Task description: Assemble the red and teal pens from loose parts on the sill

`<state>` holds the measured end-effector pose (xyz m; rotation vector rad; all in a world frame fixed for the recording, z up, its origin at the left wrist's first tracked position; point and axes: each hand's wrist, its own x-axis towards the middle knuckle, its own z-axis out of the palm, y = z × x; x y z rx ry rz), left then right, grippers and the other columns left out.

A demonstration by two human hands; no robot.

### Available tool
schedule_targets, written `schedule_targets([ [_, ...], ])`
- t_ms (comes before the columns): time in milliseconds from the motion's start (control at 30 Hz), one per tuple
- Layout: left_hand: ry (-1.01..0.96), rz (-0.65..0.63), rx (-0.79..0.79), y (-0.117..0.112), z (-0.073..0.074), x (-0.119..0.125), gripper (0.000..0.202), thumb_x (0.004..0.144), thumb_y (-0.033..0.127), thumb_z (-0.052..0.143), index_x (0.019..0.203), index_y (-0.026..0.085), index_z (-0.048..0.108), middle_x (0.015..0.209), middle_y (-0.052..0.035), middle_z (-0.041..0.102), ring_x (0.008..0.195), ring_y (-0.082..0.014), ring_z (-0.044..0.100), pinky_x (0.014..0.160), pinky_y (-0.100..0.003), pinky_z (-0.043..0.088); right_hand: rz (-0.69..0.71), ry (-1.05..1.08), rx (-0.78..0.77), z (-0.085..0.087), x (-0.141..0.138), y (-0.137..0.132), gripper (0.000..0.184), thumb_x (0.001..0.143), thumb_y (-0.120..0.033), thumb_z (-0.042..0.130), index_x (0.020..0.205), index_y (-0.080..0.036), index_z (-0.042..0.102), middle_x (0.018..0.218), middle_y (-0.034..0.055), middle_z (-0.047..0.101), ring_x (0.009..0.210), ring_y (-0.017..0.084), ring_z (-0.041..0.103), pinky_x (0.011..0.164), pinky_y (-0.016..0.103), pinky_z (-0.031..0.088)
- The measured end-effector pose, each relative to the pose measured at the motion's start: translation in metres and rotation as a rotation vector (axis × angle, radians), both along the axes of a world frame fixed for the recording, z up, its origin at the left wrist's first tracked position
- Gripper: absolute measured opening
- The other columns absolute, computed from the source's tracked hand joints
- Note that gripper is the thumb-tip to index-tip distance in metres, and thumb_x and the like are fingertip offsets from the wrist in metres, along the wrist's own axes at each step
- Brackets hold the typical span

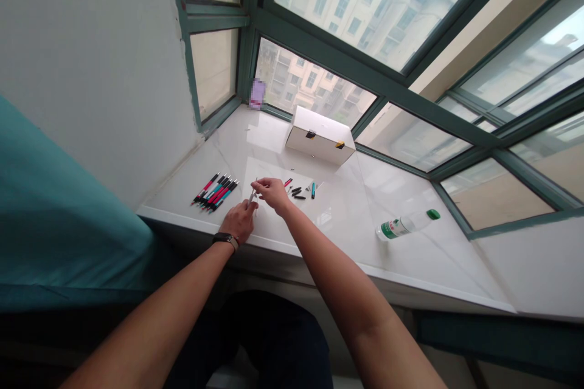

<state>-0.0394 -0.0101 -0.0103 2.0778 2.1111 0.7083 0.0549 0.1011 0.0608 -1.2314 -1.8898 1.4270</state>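
My left hand [239, 220], with a dark watch on its wrist, is closed round a pale, slim pen part [251, 196] near the counter's front edge. Close above it, my right hand [272, 192] is pinched at the upper end of that part; a thin piece seems to be between its fingertips, too small to name. Left of my hands lies a row of several assembled pens [214, 192] in red, teal and black. Loose black pen pieces [297, 192], a teal barrel [313, 190] and a red barrel [288, 182] lie scattered to the right, with small clear and metal bits among them.
A white box [320, 137] stands at the back against the window. On the right of the white counter [351, 237] is a clear bottle [401, 226] with a green cap. A blurred purple item [257, 94] sits in the window corner. Teal cloth [68, 219] hangs at the left.
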Motion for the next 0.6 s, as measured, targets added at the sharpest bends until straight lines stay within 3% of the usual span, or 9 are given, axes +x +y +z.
schedule_targets([
  [367,-0.001,-0.010,-0.001,-0.0018,-0.0012,-0.0003,0.032,0.094,0.016,0.032,0.114,0.020,0.056,0.099,-0.0096,0.065,0.083,-0.0239,0.062,0.073,-0.036,0.041,-0.063,-0.113,0.105,-0.0074,-0.0020,-0.0074,0.025,0.080,-0.043,0.071,0.078,-0.018,0.067,0.074,0.0003,0.067,0.071,0.014,0.065,0.069,0.026,0.054],
  [600,0.007,-0.012,-0.008,-0.0010,-0.0016,-0.0002,0.034,0.096,0.017,0.030,0.117,0.020,0.056,0.099,-0.0097,0.066,0.079,-0.0241,0.062,0.070,-0.036,0.040,-0.049,-0.151,0.154,-0.0075,-0.0027,-0.0069,0.019,0.087,-0.036,0.064,0.080,-0.018,0.062,0.076,0.0008,0.070,0.068,0.013,0.067,0.069,0.025,0.053],
])
